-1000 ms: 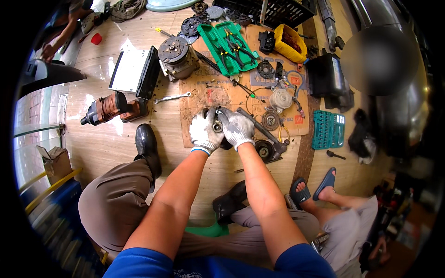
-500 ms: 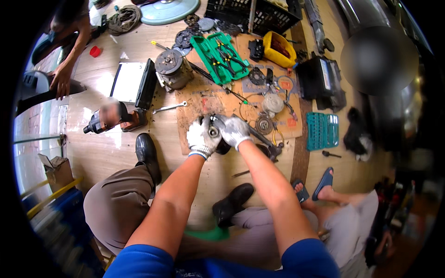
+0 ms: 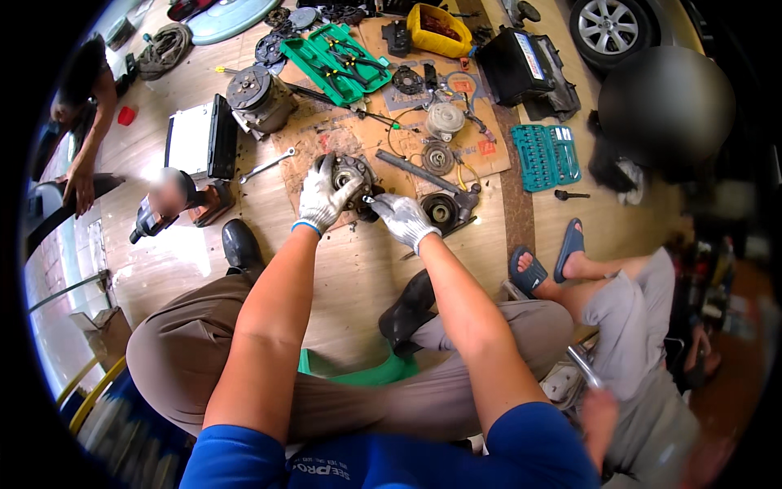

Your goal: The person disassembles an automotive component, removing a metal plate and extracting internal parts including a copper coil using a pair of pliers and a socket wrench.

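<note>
My left hand (image 3: 324, 196), in a white work glove, has its fingers wrapped around the left side of a greasy round metal housing (image 3: 352, 179) with a bore in its middle, resting over the cardboard. At its lower right, my right hand (image 3: 397, 215), also gloved, pinches a small silver piece (image 3: 368, 199), too small to name, against or beside the housing. A hammer (image 3: 432, 179) lies just right of my hands, with a black pulley (image 3: 442, 210) below it. A combination wrench (image 3: 265, 165) lies to the left.
Around me are a compressor (image 3: 252, 94), green plier case (image 3: 334, 63), yellow container (image 3: 436, 30), black battery (image 3: 509, 65), socket set (image 3: 544, 159) and power tool (image 3: 163, 204). A co-worker's hand (image 3: 79, 183) is at left; another person's sandaled feet (image 3: 529, 269) and hand (image 3: 599, 416) are at right.
The view has shifted, showing a car wheel. My right hand has drawn down and right, exposing more of the housing. Another person's hand with a chrome tool appears at lower right.
</note>
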`<state>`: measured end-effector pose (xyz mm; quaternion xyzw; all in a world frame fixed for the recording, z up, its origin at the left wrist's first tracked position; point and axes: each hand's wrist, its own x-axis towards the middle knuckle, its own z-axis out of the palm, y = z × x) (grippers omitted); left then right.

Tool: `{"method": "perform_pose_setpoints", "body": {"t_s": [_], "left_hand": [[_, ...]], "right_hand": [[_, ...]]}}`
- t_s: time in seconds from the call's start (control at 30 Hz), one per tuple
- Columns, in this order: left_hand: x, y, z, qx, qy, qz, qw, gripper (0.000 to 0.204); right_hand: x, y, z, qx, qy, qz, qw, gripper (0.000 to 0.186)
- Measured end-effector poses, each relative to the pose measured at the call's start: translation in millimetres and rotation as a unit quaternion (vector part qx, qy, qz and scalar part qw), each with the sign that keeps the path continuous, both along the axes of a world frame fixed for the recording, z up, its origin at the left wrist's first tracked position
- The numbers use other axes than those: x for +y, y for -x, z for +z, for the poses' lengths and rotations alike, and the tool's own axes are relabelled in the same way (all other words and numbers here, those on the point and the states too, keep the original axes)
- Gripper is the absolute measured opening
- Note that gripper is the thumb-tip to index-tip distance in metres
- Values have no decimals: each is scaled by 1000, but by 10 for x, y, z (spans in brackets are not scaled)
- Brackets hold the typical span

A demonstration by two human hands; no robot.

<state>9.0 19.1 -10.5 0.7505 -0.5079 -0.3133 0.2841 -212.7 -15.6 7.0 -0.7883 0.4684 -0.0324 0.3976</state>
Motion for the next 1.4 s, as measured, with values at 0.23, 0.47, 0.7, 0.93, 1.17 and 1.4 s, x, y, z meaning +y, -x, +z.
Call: {"method": "perform_pose_setpoints", "body": {"t_s": [0.23,0.47,0.7,0.93,1.17,1.4], "left_hand": [[-15,-44,-120,-7,22,-20,1000,94],[-5,-59,-151,-8,34,-16,999,101],[-20,31,211,-41,-24,1,999,103],[33,136,434,-78,-88,65,991,105],[32,232,125,-194,29,64,978,83],[59,172,330,-89,-8,53,995,71]], "right_hand": [[25,-128,-24,-5,-26,26,999,51],[28,-247,113,64,2,65,996,41],[-51,-264,-87,184,100,244,947,29],[324,-318,-158,71,50,-17,996,37],[180,-325,-150,-32,-182,-78,980,37],[282,-333,-371,-47,-36,-68,996,34]]}}
